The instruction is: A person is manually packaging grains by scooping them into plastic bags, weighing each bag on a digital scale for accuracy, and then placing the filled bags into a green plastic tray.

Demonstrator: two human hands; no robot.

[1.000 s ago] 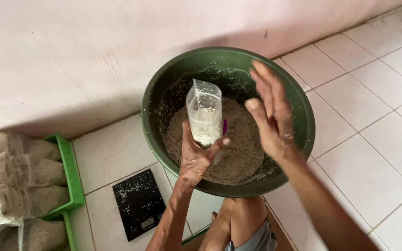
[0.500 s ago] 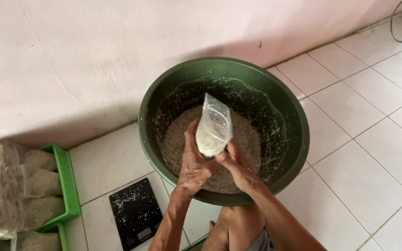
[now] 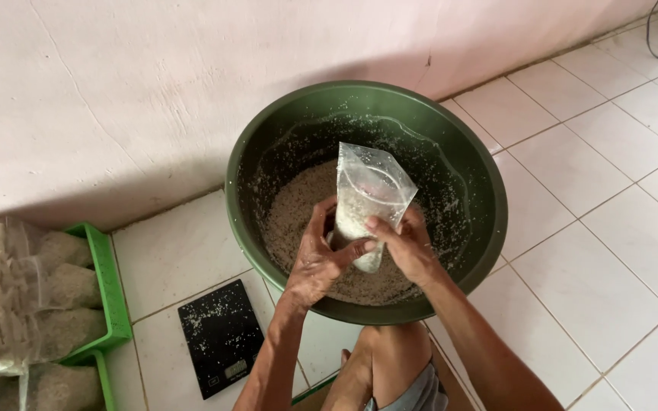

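Note:
A clear plastic bag [image 3: 367, 199], partly filled with pale grain, stands upright over a big dark green basin [image 3: 472, 166] that holds a bed of the same grain [image 3: 291, 217]. My left hand [image 3: 315, 259] grips the bag's lower left side. My right hand [image 3: 407, 243] clasps its lower right side, thumb across the front. The bag's mouth is open at the top. Both hands hang above the grain inside the basin.
A black flat kitchen scale [image 3: 221, 337] dusted with grains lies on the white tiled floor left of my knee [image 3: 390, 361]. A bright green tray [image 3: 108, 293] at the far left holds several filled clear bags [image 3: 17, 297]. A pink wall runs behind the basin.
My right hand came down from the air and took hold of the bag beside my left hand. The bag now stands more upright over the basin's middle.

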